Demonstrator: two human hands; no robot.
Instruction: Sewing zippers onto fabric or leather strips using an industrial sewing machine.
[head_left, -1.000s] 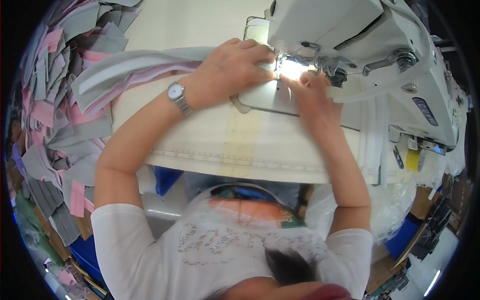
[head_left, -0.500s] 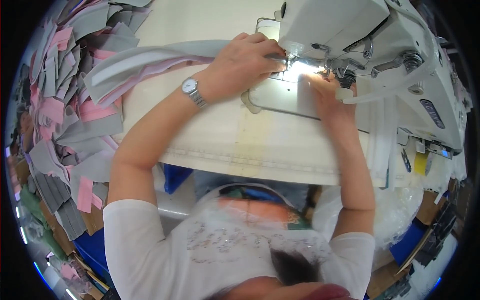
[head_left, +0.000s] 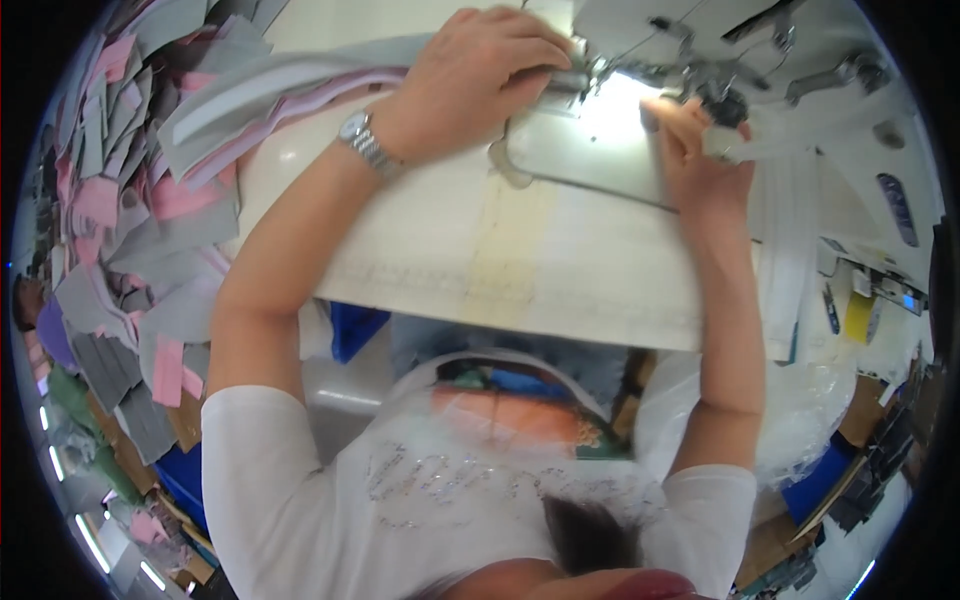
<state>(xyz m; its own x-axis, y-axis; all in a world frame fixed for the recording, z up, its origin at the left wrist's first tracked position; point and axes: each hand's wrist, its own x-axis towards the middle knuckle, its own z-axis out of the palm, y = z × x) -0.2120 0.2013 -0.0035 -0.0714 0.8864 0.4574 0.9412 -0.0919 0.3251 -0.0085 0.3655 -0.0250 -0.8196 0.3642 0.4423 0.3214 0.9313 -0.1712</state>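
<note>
A white sewing machine (head_left: 800, 90) stands at the upper right, its lamp shining on the metal needle plate (head_left: 590, 150). My left hand (head_left: 480, 80), with a watch on the wrist, is closed on the end of a grey fabric strip (head_left: 300, 85) just left of the presser foot (head_left: 600, 75). The strip trails leftward over the table, with a pale lilac layer (head_left: 310, 105) along it. Right of the foot, my right hand (head_left: 705, 165) has its fingers bent and drawn together beside the plate. Blur and glare hide whatever lies between those fingertips.
A big heap of grey and pink fabric pieces (head_left: 165, 200) covers the left side. The cream table (head_left: 420, 240) ends in front of my body. Clear plastic (head_left: 800, 420) hangs at the lower right. A yellow item (head_left: 858, 318) lies right of the machine.
The view has shifted, so machine and table sit higher and further right. My left hand remains on the grey strip, while my right hand's fingers have drawn back rightward from the presser foot.
</note>
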